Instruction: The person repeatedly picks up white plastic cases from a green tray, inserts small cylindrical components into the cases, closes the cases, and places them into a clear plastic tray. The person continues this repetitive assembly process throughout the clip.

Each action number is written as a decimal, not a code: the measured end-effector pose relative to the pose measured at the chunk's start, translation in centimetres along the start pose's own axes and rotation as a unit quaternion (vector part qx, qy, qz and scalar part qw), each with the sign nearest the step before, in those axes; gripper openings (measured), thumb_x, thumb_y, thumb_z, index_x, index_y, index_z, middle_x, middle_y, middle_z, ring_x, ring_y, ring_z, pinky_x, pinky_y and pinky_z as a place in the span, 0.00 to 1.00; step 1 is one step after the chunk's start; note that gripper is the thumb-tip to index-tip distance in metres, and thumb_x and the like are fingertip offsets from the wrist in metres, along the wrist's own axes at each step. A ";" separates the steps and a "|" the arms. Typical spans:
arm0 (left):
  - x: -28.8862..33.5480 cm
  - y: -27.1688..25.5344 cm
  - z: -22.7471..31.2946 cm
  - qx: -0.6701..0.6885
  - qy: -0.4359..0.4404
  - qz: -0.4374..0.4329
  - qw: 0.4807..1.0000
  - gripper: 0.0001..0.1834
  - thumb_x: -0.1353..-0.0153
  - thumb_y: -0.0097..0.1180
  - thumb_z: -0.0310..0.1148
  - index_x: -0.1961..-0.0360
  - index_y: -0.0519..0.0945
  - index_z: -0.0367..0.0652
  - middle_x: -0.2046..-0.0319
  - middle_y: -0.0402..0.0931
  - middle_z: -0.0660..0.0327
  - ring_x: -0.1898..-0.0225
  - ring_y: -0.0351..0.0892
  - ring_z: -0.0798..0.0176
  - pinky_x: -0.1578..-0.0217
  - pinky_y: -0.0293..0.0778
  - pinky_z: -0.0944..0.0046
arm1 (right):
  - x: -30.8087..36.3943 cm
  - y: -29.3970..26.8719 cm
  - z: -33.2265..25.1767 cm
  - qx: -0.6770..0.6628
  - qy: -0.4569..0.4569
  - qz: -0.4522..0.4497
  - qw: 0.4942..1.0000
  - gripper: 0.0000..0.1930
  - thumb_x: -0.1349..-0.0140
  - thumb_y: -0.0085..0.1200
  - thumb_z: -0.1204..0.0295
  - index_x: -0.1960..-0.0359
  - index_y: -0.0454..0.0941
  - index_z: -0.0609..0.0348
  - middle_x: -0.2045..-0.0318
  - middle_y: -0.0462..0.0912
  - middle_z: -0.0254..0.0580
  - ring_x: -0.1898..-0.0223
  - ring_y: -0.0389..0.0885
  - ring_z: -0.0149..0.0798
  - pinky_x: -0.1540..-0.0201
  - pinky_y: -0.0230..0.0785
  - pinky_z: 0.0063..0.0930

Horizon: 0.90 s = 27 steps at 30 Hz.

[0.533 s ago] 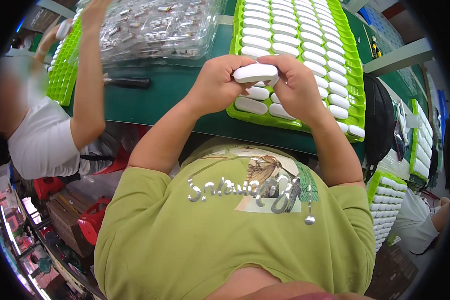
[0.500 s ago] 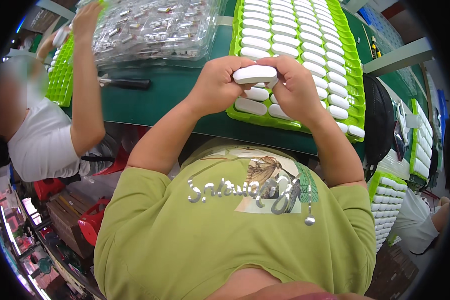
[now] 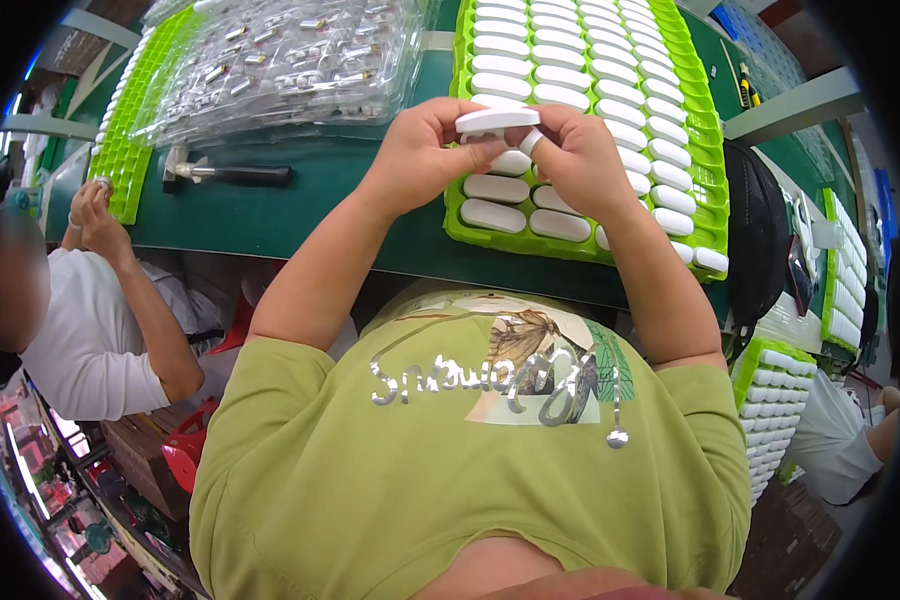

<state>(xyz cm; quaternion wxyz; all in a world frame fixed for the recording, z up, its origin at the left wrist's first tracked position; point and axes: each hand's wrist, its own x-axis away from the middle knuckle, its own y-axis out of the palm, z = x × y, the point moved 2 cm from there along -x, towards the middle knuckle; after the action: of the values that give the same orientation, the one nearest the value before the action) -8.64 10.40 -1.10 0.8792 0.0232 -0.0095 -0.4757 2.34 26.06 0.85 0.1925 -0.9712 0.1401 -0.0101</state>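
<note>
Both hands busy, same white piece as half a second ago. I have the oblong white piece (image 3: 495, 121) up at 12 o'clock, above the near end of the green tray (image 3: 708, 200), pinched at one end by my left hand (image 3: 415, 155) and at the other by my right hand (image 3: 580, 155). Change: it has rolled in the fingers. The broad face that showed before is turned away and a thinner side shows. A white band or part sits at my right thumb; can't tell which. I read this as mid-handling: grip kept, piece not yet down in the tray.

Tray at 1 o'clock on the bench (image 3: 320, 215), rows of similar white pieces in it. Clear plastic trays (image 3: 410, 75) of small parts at 11; hammer (image 3: 255, 176) at 10, its head now uncovered because the co-worker (image 3: 95, 340) at 9 has brought a raised arm down. The co-worker's hands (image 3: 100, 215) are together by another green tray; what they hold is too small to tell.
</note>
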 end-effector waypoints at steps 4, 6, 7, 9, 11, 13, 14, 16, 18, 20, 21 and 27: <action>2.1 0.1 0.2 0.008 0.056 0.027 0.998 0.21 0.45 0.66 0.19 0.51 0.75 0.31 0.58 0.80 0.56 0.57 0.81 0.66 0.57 0.79 0.66 | 0.6 0.2 0.5 -0.121 0.034 -0.042 0.991 0.14 0.36 0.54 0.71 0.52 0.81 0.65 0.68 0.84 0.37 0.69 0.77 0.25 0.66 0.71 0.22; 3.2 0.1 0.6 -0.001 0.061 0.041 0.997 0.21 0.46 0.66 0.17 0.51 0.75 0.32 0.57 0.80 0.56 0.56 0.80 0.66 0.55 0.79 0.66 | 1.3 0.5 -0.1 -0.218 0.028 -0.064 0.973 0.16 0.35 0.54 0.72 0.49 0.78 0.67 0.64 0.84 0.39 0.67 0.79 0.26 0.63 0.73 0.21; 3.7 0.2 0.8 0.003 0.067 0.041 0.997 0.21 0.46 0.66 0.17 0.51 0.75 0.32 0.57 0.80 0.55 0.55 0.80 0.66 0.55 0.79 0.66 | 1.5 0.4 0.0 -0.237 0.035 -0.095 0.966 0.17 0.35 0.54 0.73 0.46 0.77 0.69 0.60 0.83 0.40 0.65 0.80 0.27 0.59 0.74 0.22; 4.6 0.2 1.3 0.007 0.069 0.042 0.997 0.21 0.46 0.65 0.15 0.51 0.75 0.31 0.57 0.80 0.55 0.55 0.81 0.66 0.55 0.79 0.66 | 2.0 0.7 -0.5 -0.269 0.041 -0.112 0.956 0.16 0.34 0.53 0.74 0.47 0.77 0.69 0.60 0.83 0.40 0.65 0.80 0.28 0.59 0.74 0.23; 5.2 0.2 1.5 0.030 0.060 0.040 0.997 0.21 0.46 0.65 0.15 0.51 0.75 0.31 0.57 0.80 0.55 0.55 0.81 0.65 0.55 0.80 0.65 | 2.2 0.6 -0.5 -0.302 0.050 -0.141 0.942 0.16 0.35 0.54 0.74 0.47 0.77 0.69 0.61 0.83 0.40 0.64 0.80 0.29 0.57 0.74 0.25; 5.4 0.1 1.3 0.060 0.059 0.035 0.996 0.21 0.47 0.65 0.14 0.51 0.75 0.31 0.57 0.80 0.55 0.55 0.81 0.64 0.54 0.80 0.65 | 2.5 0.6 -0.6 -0.301 0.045 -0.144 0.942 0.16 0.35 0.55 0.73 0.48 0.77 0.69 0.61 0.83 0.40 0.64 0.79 0.29 0.57 0.74 0.26; 5.5 0.1 1.1 0.078 0.060 0.036 0.994 0.21 0.47 0.65 0.14 0.51 0.75 0.31 0.57 0.80 0.54 0.55 0.81 0.64 0.54 0.80 0.65 | 2.6 0.6 -0.7 -0.301 0.042 -0.146 0.942 0.16 0.35 0.56 0.73 0.48 0.77 0.70 0.61 0.83 0.40 0.64 0.79 0.29 0.56 0.74 0.26; 5.6 0.0 0.9 0.105 0.064 0.035 0.992 0.21 0.47 0.64 0.14 0.51 0.75 0.31 0.57 0.80 0.54 0.55 0.81 0.63 0.54 0.80 0.64 | 2.5 0.6 -0.7 -0.311 0.038 -0.147 0.938 0.18 0.37 0.58 0.75 0.46 0.76 0.71 0.60 0.83 0.41 0.63 0.79 0.29 0.55 0.74 0.27; 5.6 -0.1 0.7 0.124 0.064 0.032 0.990 0.21 0.47 0.64 0.14 0.51 0.75 0.31 0.56 0.80 0.54 0.54 0.81 0.63 0.53 0.80 0.64 | 2.7 0.8 -0.8 -0.315 0.039 -0.139 0.938 0.19 0.38 0.58 0.77 0.45 0.75 0.71 0.60 0.83 0.41 0.63 0.79 0.29 0.54 0.74 0.28; 5.8 -0.3 0.7 0.137 0.064 0.026 0.988 0.22 0.47 0.64 0.13 0.50 0.74 0.31 0.55 0.79 0.54 0.54 0.80 0.63 0.52 0.80 0.63 | 2.9 0.9 -1.1 -0.317 0.039 -0.139 0.937 0.20 0.39 0.58 0.79 0.44 0.74 0.71 0.58 0.82 0.42 0.61 0.79 0.30 0.53 0.74 0.28; 5.9 -0.3 0.7 0.143 0.065 0.023 0.987 0.22 0.46 0.64 0.13 0.50 0.74 0.31 0.55 0.79 0.54 0.53 0.80 0.63 0.52 0.80 0.63 | 2.9 0.9 -1.3 -0.318 0.038 -0.139 0.937 0.21 0.39 0.58 0.80 0.44 0.73 0.71 0.57 0.82 0.42 0.61 0.79 0.30 0.52 0.75 0.29; 6.1 -0.4 0.7 0.145 0.055 0.026 0.987 0.22 0.46 0.63 0.14 0.49 0.74 0.32 0.55 0.79 0.54 0.53 0.80 0.63 0.51 0.80 0.63 | 3.1 1.1 -2.4 -0.293 0.026 -0.134 0.946 0.21 0.40 0.57 0.81 0.43 0.73 0.71 0.53 0.81 0.43 0.56 0.80 0.30 0.52 0.75 0.27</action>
<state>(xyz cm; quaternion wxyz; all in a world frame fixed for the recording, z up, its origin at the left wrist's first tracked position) -5.68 5.04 -0.50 0.8777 0.1768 -0.0307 -0.4443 4.86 23.38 2.55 -0.1072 -0.9940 0.0101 -0.0197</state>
